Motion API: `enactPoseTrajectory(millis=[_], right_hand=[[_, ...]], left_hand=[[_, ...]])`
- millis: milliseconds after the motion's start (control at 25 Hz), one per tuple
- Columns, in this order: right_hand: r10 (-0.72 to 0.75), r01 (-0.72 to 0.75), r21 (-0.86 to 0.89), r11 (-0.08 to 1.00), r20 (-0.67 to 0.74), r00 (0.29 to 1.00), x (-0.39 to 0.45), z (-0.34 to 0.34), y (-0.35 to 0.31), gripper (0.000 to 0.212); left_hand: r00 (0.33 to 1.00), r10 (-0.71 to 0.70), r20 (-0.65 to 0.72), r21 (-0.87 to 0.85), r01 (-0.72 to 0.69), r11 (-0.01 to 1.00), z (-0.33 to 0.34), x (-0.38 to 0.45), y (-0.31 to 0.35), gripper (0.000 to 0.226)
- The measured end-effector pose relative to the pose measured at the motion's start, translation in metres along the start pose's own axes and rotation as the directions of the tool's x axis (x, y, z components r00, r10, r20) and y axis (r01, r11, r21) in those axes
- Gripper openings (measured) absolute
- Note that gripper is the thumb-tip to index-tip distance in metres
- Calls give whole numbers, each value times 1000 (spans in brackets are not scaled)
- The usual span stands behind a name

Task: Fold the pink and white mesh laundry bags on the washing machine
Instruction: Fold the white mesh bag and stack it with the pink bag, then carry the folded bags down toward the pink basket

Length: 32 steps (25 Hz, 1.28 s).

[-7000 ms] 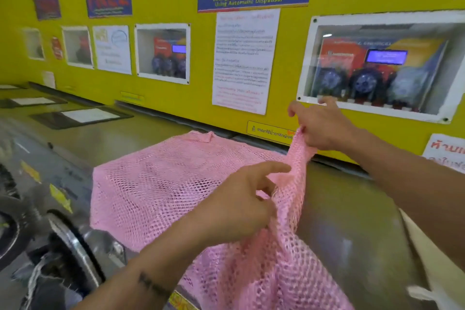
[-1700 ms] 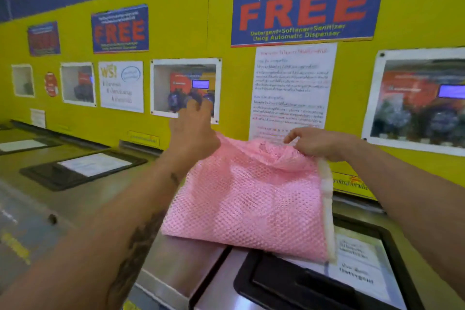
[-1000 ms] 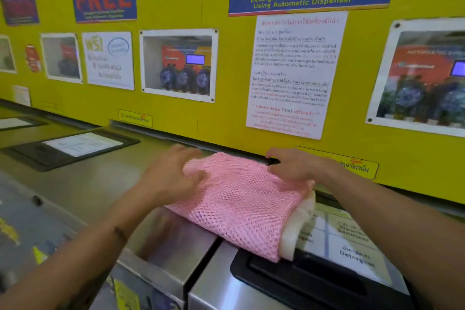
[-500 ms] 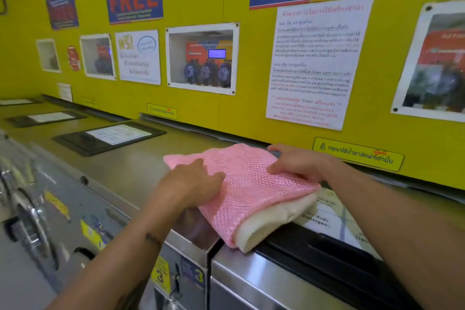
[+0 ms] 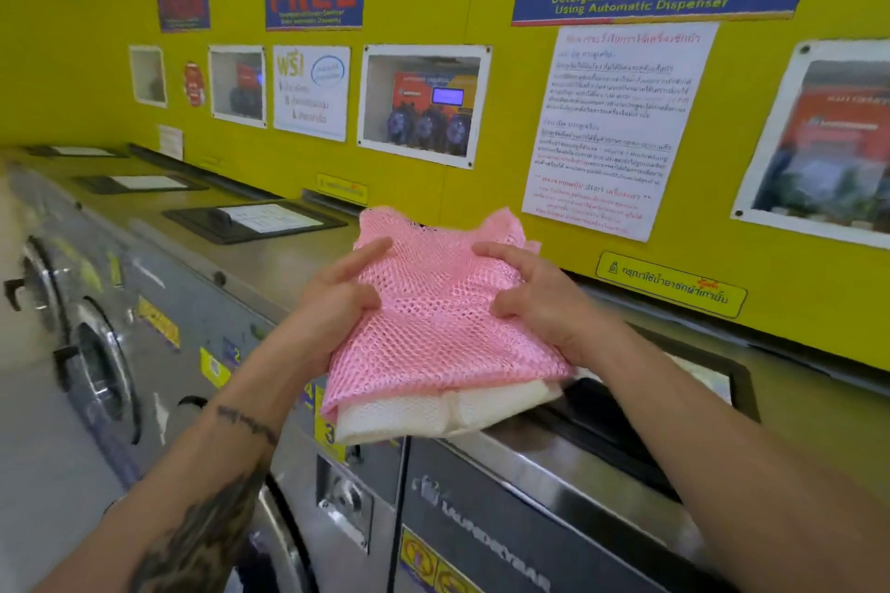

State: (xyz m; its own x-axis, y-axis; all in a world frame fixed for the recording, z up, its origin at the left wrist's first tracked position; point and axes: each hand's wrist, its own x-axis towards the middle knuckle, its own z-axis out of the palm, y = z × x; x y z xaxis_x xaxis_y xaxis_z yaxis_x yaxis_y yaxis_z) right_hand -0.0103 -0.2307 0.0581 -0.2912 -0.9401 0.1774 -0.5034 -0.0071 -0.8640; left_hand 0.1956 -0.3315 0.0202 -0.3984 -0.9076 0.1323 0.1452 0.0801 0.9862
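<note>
A folded pink mesh laundry bag is held up off the washing machine top, with a folded white mesh bag tucked under it and showing at the near edge. My left hand grips the bundle's left side, thumb on top. On the right side my right hand grips it the same way. The bundle tilts with its far edge raised toward the yellow wall.
A black detergent drawer lid lies under the bundle on the right. Another black lid with a white label is set in the top at the left. Round washer doors line the front. The yellow wall with posters stands close behind.
The bundle lay flat on the machine top under both palms half a second ago. Now both hands grip its sides and have lifted it toward me, off the surface.
</note>
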Motion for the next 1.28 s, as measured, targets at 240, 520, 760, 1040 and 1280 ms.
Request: enactPoseTrajectory(millis=[240, 520, 760, 1040, 1280], right_hand=[[-269, 269, 0, 963, -3, 963, -98, 44, -11, 72], [-327, 317, 104, 943, 103, 939, -277, 180, 100, 74], [-27, 25, 11, 1000, 303, 953, -367, 284, 149, 72], [177, -174, -51, 983, 484, 857, -388, 415, 192, 75], [406, -363, -194, 911, 562, 721, -364, 579, 266, 77]], left_hand=[[951, 252, -179, 218, -212, 953, -24, -111, -10, 63], [934, 185, -307, 296, -91, 951, -87, -314, -163, 63], [947, -151, -285, 229, 220, 948, -160, -429, -229, 56], [853, -284, -438, 251, 420, 872, -241, -479, -300, 62], [749, -461, -476, 185, 598, 780, -351, -470, -431, 60]])
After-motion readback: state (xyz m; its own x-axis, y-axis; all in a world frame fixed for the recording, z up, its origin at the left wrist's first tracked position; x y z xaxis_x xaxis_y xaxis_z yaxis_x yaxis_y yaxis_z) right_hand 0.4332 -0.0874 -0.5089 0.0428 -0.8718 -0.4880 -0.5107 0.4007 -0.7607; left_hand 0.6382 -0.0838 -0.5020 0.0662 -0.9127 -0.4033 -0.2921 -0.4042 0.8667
